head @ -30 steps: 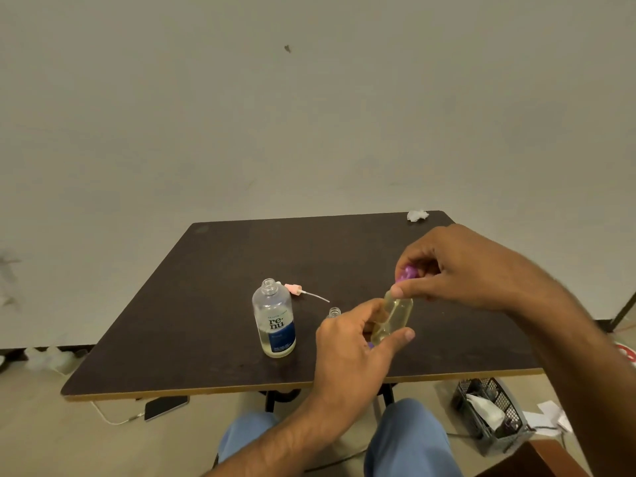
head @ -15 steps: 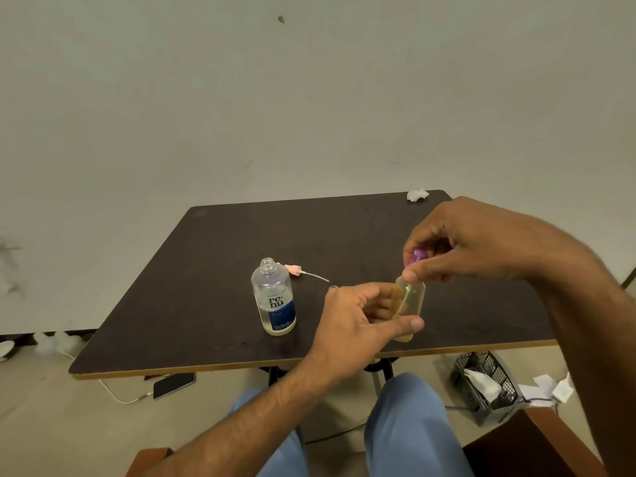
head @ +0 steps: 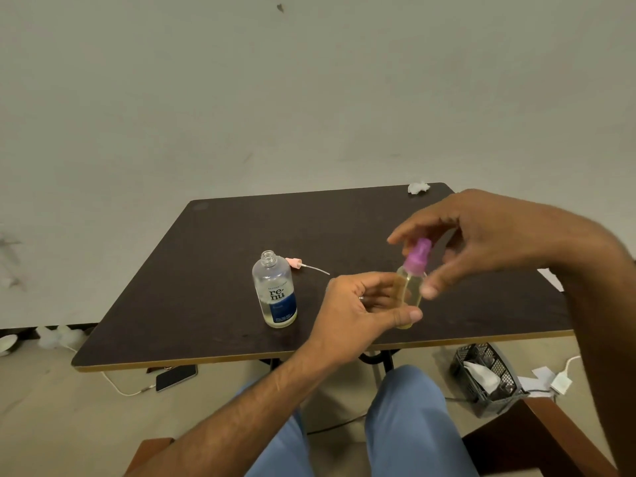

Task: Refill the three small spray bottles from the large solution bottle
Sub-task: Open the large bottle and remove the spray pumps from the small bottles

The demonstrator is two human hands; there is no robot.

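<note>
Here we hold the small spray bottle [head: 409,297] upright in our left hand [head: 358,313], fingers curled round its body so the liquid stays level. Just above that grip, our right hand [head: 481,235] hovers with fingers spread loosely around the purple spray cap [head: 417,257], apparently not pinching it. Left of the grip, the large bottle [head: 275,290] stands uncapped on the table [head: 213,270], ready for pouring.

Dark table [head: 206,270] (uncapped solution bottle [head: 275,290])

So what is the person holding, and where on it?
The left hand holds the small spray bottle by its body. The right hand is open around the purple spray top, holding nothing.
</note>
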